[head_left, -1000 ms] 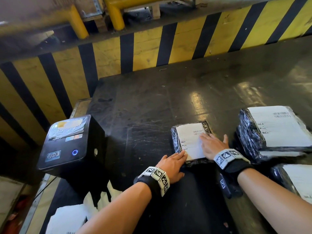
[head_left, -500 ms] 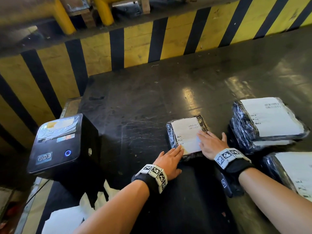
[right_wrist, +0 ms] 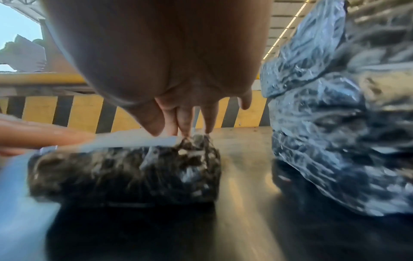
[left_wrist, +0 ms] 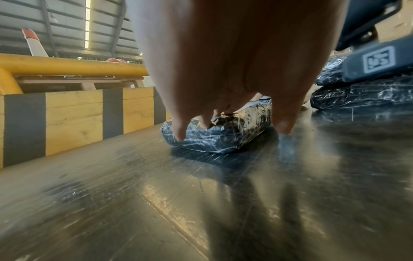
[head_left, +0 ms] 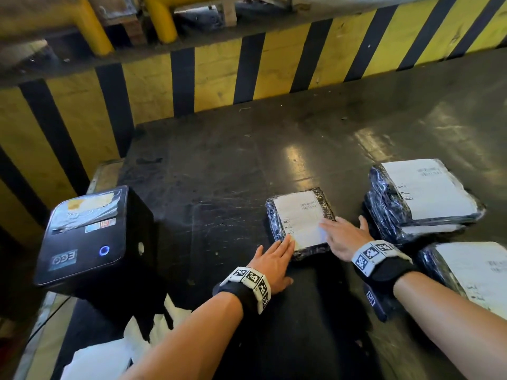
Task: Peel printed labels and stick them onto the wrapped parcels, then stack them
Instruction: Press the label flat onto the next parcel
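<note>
A small black-wrapped parcel (head_left: pixel 300 222) (left_wrist: pixel 220 134) (right_wrist: pixel 125 169) lies on the dark table with a white printed label (head_left: pixel 299 218) on its top. My left hand (head_left: pixel 274 260) lies flat, fingers straight, with its fingertips on the parcel's near-left corner. My right hand (head_left: pixel 343 234) (right_wrist: pixel 185 120) presses straight fingers on the label's near-right part. A stack of two labelled parcels (head_left: pixel 419 198) (right_wrist: pixel 339 109) stands to the right. Another labelled parcel (head_left: pixel 472 272) lies at the near right edge.
A black label printer (head_left: pixel 87 237) stands at the table's left edge, with white backing paper (head_left: pixel 109 352) hanging below it. A yellow-and-black striped barrier (head_left: pixel 247 69) runs along the back. The table (head_left: pixel 219 165) is bare behind the parcels.
The right hand's fingers have slid rightward and nearer across the label, uncovering more of it. The left hand stays at the near-left corner. The camera view has shifted slightly.
</note>
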